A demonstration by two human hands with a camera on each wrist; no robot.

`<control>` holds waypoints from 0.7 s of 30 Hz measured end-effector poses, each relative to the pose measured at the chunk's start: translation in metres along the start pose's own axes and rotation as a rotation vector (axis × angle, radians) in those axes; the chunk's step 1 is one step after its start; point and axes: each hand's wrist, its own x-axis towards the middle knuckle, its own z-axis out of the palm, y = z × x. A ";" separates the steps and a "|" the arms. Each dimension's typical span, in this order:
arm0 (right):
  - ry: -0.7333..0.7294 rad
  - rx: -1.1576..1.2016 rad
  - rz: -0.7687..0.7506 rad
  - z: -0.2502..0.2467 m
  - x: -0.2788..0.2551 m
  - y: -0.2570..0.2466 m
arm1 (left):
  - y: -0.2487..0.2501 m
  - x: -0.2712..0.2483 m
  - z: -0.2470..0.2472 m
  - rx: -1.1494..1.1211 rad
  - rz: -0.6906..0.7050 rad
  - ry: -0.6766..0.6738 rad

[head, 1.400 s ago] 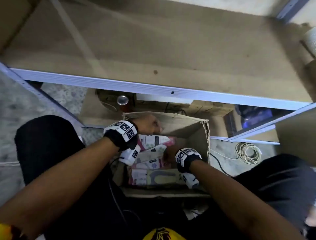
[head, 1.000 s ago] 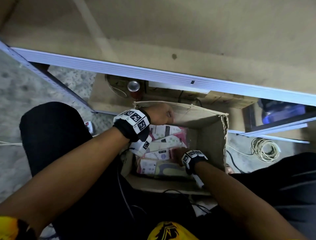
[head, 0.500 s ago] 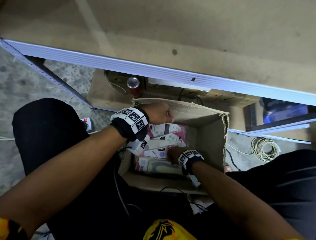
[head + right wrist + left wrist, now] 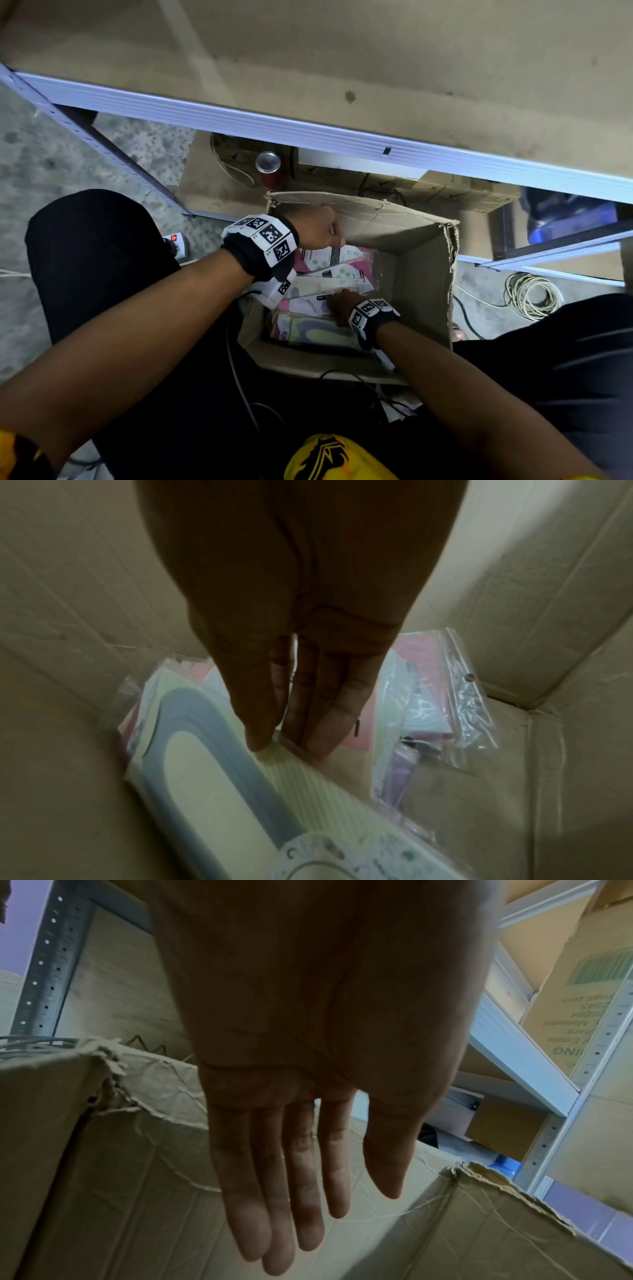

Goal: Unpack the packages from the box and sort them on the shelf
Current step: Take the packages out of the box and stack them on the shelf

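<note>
reaching into the cardboard box on the floor, right hand pinches the top package to lift it; left hand, fingers straight, hovers inside, likely steadying; shelf above.

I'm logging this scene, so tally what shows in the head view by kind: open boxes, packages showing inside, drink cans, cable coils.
Open cardboard box: 1
Packages showing in it: 5, maybe more hidden beneath
Drink can: 1
Cable coil: 1
Total: 8
</note>
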 end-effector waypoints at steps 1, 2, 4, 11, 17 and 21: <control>-0.008 -0.017 0.000 0.000 0.000 -0.001 | 0.000 0.000 0.001 0.018 -0.001 -0.003; -0.013 -0.029 -0.002 -0.001 -0.001 -0.002 | 0.000 0.000 0.001 0.028 -0.004 -0.005; -0.024 -0.030 0.000 -0.004 -0.002 -0.003 | 0.001 0.001 0.003 0.043 -0.008 -0.002; 0.011 -0.020 -0.003 -0.017 -0.020 0.014 | 0.007 0.008 0.020 0.005 -0.020 0.005; 0.218 0.003 -0.078 -0.032 -0.047 0.029 | 0.009 0.020 0.052 0.059 -0.065 -0.069; 0.261 -0.053 -0.154 -0.045 -0.066 0.029 | 0.003 0.027 0.070 0.127 -0.130 -0.080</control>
